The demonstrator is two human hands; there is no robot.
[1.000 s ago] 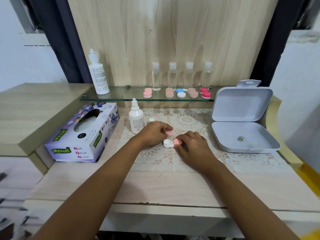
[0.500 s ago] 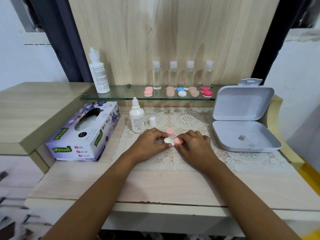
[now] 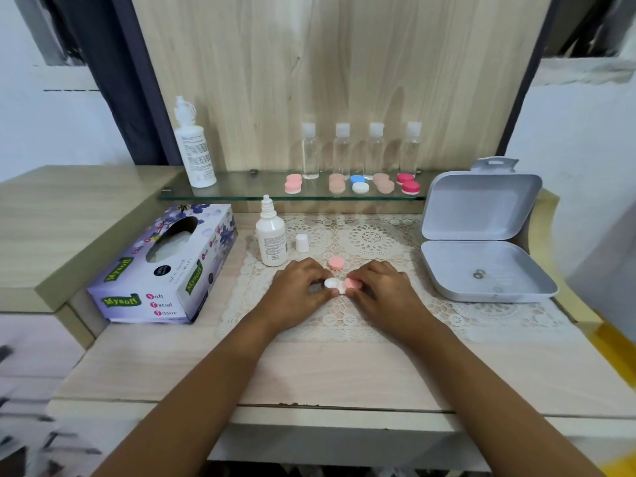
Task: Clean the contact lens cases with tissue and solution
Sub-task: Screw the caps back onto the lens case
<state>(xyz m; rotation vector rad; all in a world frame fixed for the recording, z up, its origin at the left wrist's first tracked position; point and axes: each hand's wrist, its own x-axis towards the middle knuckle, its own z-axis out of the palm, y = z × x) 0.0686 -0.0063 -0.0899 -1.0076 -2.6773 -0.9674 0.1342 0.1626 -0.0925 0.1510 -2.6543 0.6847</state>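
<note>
While both hands work at the middle of a white lace mat [image 3: 375, 239] spread on a pale wooden bench [image 3: 344, 370], a small contact lens case [image 3: 334, 286] sits between them on the mat. The left hand [image 3: 299, 287] has its fingers curled in and pinches the white, uncovered end of the case. The right hand [image 3: 382, 290] is curled too, its fingertips gripping the pink cap [image 3: 353, 284] that sits on the case's other end. Whether that cap is tight or loose cannot be told.

A loose pink cap [image 3: 336, 263] lies flat on the mat, just behind the case. Towards the mat's rear left corner a small white solution bottle [image 3: 272, 235] stands upright with its nozzle bare, and its white cap [image 3: 301, 243] stands on the mat just beside it. Off the mat's left edge lies a purple flowered tissue box [image 3: 165, 266], with tissue showing in its oval opening. Over the mat's right edge rests a grey hinged box [image 3: 481, 270], lid up.

Behind the mat, a glass shelf [image 3: 241, 191] carries a tall white bottle [image 3: 194, 146] at its left end, four clear bottles [image 3: 342, 149] in a row, and several capped lens cases [image 3: 358, 184] in pink, beige, blue-and-white and red.
</note>
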